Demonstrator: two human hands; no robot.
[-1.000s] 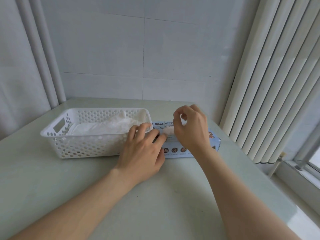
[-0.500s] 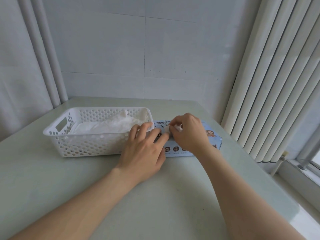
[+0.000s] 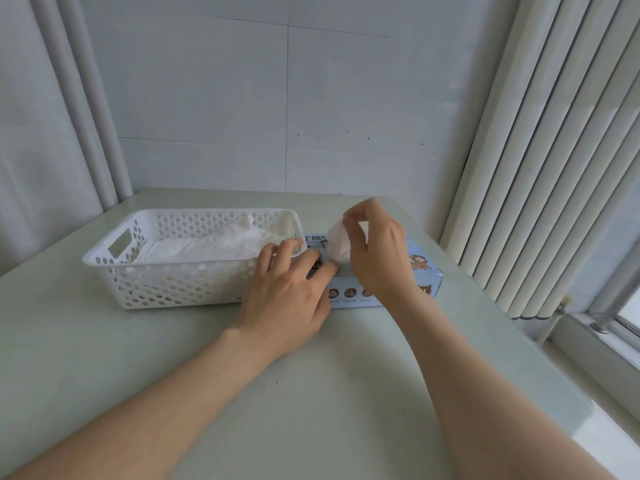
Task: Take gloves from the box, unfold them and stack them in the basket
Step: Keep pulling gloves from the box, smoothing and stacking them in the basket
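A light blue glove box (image 3: 424, 271) lies flat on the table, right of a white perforated basket (image 3: 166, 282). White gloves (image 3: 214, 242) are piled inside the basket. My right hand (image 3: 375, 251) pinches a folded white glove (image 3: 337, 242) between thumb and fingers and holds it just above the box's opening, its lower end still at the slot. My left hand (image 3: 289, 292) rests palm down on the box's left end, fingers spread, pressing it to the table beside the basket's right wall.
The pale green table (image 3: 294, 393) ends at a wall behind and at vertical blinds (image 3: 554, 150) on the right. A window sill (image 3: 606, 334) runs at the lower right. Curtain folds (image 3: 79, 98) hang at the left.
My right hand dipped to the box's opening, pinched a glove and has risen with it. My left hand has stayed flat on the box.
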